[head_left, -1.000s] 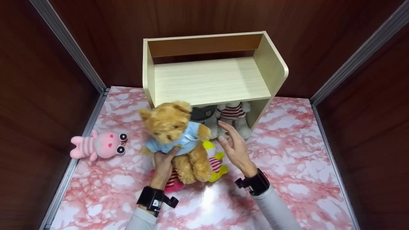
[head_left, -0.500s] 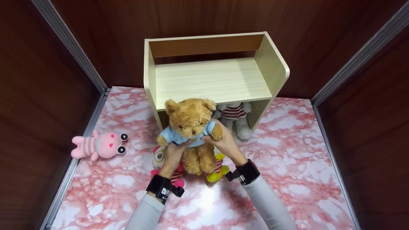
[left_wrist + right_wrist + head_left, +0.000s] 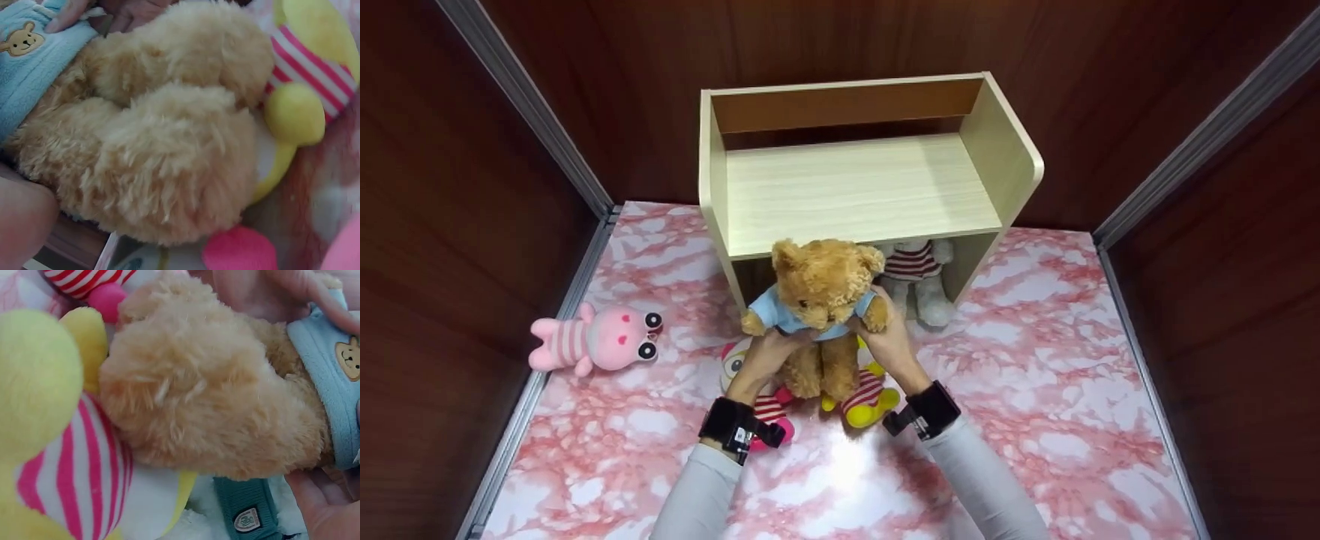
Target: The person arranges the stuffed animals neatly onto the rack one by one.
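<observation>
In the head view, the marbled surface (image 3: 1080,390) was looked down on, forward from above its near side to both far corners; the teddy bear (image 3: 157,163) was shared, very close, by both wrist views from opposite sides

An enclosed booth (image 3: 840,34): 3 dark wood-grain panels (image 3: 1230,270), metal rails (image 3: 529,105), pink marbled surface (image 3: 1057,337)

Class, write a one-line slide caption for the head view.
Left hand and right hand hold a blue-shirted teddy bear in front of a pale shelf.
</observation>
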Action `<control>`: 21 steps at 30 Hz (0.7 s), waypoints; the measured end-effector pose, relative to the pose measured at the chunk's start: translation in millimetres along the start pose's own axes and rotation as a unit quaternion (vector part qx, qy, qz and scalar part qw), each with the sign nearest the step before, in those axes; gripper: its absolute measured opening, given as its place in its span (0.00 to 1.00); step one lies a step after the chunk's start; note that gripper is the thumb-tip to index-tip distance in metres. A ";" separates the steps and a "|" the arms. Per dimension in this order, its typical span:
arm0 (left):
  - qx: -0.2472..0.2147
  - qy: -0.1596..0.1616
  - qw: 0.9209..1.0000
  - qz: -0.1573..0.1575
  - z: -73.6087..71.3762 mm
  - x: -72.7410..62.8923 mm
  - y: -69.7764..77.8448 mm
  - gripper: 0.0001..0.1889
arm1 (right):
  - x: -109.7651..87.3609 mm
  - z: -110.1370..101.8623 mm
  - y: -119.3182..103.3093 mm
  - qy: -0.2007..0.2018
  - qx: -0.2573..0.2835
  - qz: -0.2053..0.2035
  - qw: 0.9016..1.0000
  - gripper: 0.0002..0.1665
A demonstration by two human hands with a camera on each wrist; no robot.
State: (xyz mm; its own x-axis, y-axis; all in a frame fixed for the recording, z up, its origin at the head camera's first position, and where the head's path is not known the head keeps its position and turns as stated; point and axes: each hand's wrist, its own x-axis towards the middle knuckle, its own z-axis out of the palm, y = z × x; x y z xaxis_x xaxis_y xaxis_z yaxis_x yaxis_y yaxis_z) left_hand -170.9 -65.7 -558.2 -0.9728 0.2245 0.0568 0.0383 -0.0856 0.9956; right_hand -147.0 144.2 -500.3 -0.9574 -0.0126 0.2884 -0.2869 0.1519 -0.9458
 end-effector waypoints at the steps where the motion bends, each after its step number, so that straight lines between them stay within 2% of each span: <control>1: 0.008 -0.004 1.000 -0.014 -0.6 -0.5 -0.3 0.24 | -0.3 0.6 0.6 -0.001 -0.002 0.005 1.000 0.33; 3: 0.025 0.001 0.999 -0.044 -1.4 -0.4 -1.3 0.22 | -1.0 1.9 1.4 0.001 -0.002 0.016 1.000 0.34; 6: 0.080 0.039 0.993 -0.082 -1.2 -0.1 -1.1 0.20 | -2.1 3.3 2.7 0.007 0.003 0.040 0.999 0.37; 9: 0.133 0.073 0.984 -0.093 0.0 0.1 -1.1 0.21 | -3.7 4.0 7.6 0.003 0.017 0.060 0.998 0.39; 10: 0.142 0.079 0.982 -0.091 0.6 0.3 -1.6 0.21 | -4.2 4.2 10.2 -0.001 0.020 0.063 0.998 0.38; 13: 0.134 0.083 0.984 -0.085 2.9 0.7 -4.0 0.21 | -6.3 4.6 18.3 -0.024 0.018 0.061 0.998 0.28; 17: 0.146 0.082 0.983 -0.074 6.7 0.2 -7.9 0.22 | -8.6 3.5 42.2 -0.054 0.005 0.062 0.997 0.17; 19: 0.149 0.076 0.984 -0.056 8.8 -1.0 -9.6 0.24 | -10.1 0.7 52.9 -0.064 0.011 0.076 0.995 0.17; 21: 0.133 0.062 0.989 -0.026 10.5 -1.6 -12.7 0.28 | -12.2 -3.4 61.3 -0.072 0.015 0.097 0.993 0.19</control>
State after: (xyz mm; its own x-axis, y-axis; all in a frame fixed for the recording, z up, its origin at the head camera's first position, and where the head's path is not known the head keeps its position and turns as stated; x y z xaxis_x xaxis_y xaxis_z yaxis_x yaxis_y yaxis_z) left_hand -167.4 -54.8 -570.2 -0.9950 0.0987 0.0114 0.0296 0.1853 0.9822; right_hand -152.8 156.9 -561.3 -0.9887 -0.1271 0.0789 -0.0961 0.1349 -0.9862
